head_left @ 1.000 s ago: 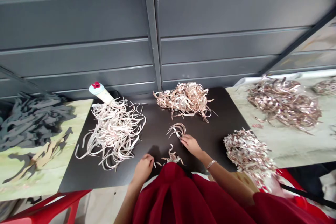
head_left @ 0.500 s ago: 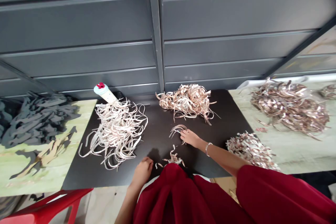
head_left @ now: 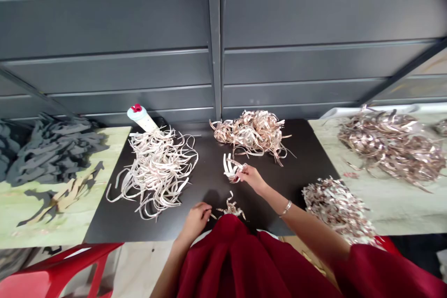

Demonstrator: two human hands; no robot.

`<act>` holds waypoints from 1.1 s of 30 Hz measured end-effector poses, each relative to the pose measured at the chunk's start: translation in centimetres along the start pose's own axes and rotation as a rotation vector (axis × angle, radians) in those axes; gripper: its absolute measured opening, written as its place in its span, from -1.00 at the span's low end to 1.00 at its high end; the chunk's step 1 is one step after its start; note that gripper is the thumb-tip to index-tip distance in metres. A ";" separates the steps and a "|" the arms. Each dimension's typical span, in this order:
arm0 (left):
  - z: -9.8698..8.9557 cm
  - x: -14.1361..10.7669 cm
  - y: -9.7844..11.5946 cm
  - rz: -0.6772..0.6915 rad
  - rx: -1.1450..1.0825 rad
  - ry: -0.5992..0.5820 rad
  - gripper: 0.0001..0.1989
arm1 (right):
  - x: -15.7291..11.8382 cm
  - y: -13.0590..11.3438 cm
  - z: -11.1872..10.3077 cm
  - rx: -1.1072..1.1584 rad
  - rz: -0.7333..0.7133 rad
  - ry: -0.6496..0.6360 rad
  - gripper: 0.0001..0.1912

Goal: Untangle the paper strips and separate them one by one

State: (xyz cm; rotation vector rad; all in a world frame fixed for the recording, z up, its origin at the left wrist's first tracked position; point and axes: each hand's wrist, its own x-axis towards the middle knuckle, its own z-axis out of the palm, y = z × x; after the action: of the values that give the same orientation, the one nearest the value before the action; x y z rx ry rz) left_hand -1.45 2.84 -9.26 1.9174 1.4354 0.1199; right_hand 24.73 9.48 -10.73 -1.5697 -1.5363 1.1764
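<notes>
My right hand [head_left: 250,175] is closed on a small bunch of thin strips [head_left: 230,169], whose pale ends fan out to the left above the black board. My left hand [head_left: 198,218] is curled near the front edge; what its fingers hold, if anything, is too small to make out. A short pale strip lies by its fingertips. Close to my body sits a little heap of short curled strips [head_left: 231,207]. Farther back is a tangled pile of shiny rose-coloured strips [head_left: 254,131]. To the left spreads a loose pile of long white strips [head_left: 159,167].
A cup with a blue lid [head_left: 143,118] leans behind the white strips. Short cut bits [head_left: 337,205] are heaped at the board's right edge. More rose strips [head_left: 391,149] lie farther right, grey pieces [head_left: 52,149] at left. A red stool [head_left: 63,270] stands below left.
My right hand has lifted the small bunch of strips, turning their pale sides up. My left hand has shifted slightly right, towards the small heap. The view has moved a little.
</notes>
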 end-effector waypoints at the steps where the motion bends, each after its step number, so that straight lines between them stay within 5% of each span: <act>1: -0.2 0.3 0.8 0.019 -0.022 0.037 -0.77 | -0.6 -1.1 0.2 0.100 0.016 -0.002 -0.80; 5: -1.4 1.4 5.0 0.179 -0.043 0.394 -0.57 | -2.8 -5.3 0.8 0.433 0.073 -0.014 -0.77; 12: -3.5 2.2 9.3 0.216 0.128 0.590 -0.51 | -4.5 -8.9 0.5 0.737 0.136 -0.014 -0.71; 17: -4.0 1.3 9.7 0.271 0.212 0.522 -0.83 | -4.8 -9.5 0.4 0.863 0.129 -0.049 -0.77; 23: -4.1 1.4 9.2 0.293 0.067 0.322 -0.81 | -5.3 -9.6 0.6 1.078 0.135 -0.082 -0.79; 33: -2.8 3.1 8.5 0.121 -0.228 0.250 -0.74 | -5.7 -7.1 1.5 1.147 0.200 0.096 -0.77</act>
State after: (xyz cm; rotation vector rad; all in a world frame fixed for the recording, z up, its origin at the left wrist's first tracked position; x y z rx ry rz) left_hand 5.15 5.93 -3.15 1.8463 1.3948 0.5744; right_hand 20.90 4.50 -4.04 -0.9391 -0.4087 1.6238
